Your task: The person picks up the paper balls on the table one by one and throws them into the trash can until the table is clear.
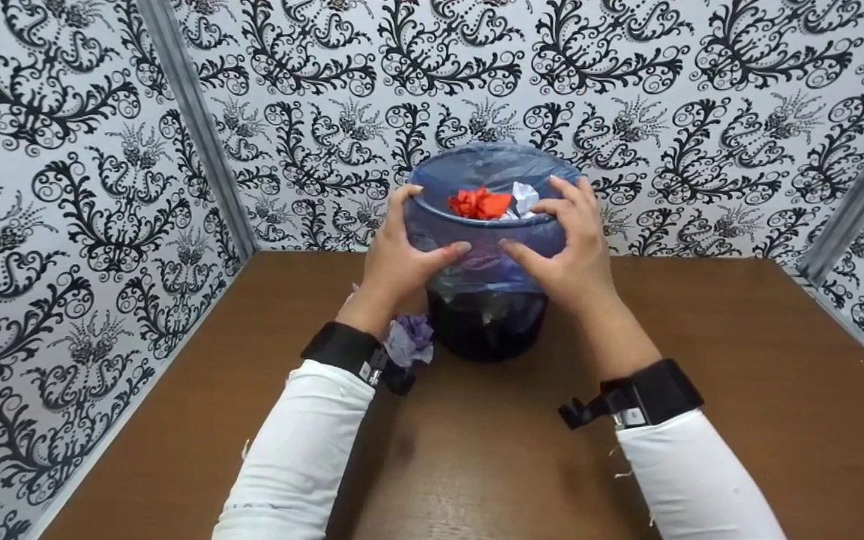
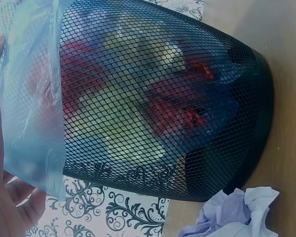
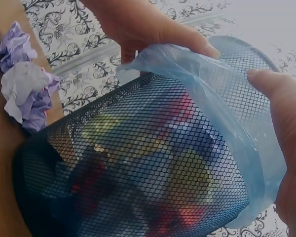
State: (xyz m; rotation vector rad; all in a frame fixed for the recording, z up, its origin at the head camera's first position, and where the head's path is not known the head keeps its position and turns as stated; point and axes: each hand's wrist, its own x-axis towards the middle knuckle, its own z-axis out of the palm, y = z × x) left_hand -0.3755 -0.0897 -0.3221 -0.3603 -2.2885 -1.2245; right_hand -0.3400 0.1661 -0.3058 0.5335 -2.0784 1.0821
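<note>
A black mesh waste bin (image 1: 488,330) stands on the table, with a translucent blue bin liner (image 1: 499,161) folded over its rim. My left hand (image 1: 406,251) grips the lined rim on the left, thumb pressed on the outside. On the right side my right hand (image 1: 571,247) grips the same rim, fingers over the edge and thumb in front. Inside lie a red crumpled paper (image 1: 479,202) and a white crumpled paper (image 1: 524,199). Through the mesh, more crumpled papers (image 2: 138,123) in yellow and red show in the left wrist view.
Lilac and white crumpled papers (image 1: 409,339) lie on the brown table (image 1: 492,450), left of the bin beside my left wrist. Several of them are bunched together (image 3: 27,81) in the right wrist view. Patterned black-and-white walls (image 1: 327,75) stand behind and at both sides.
</note>
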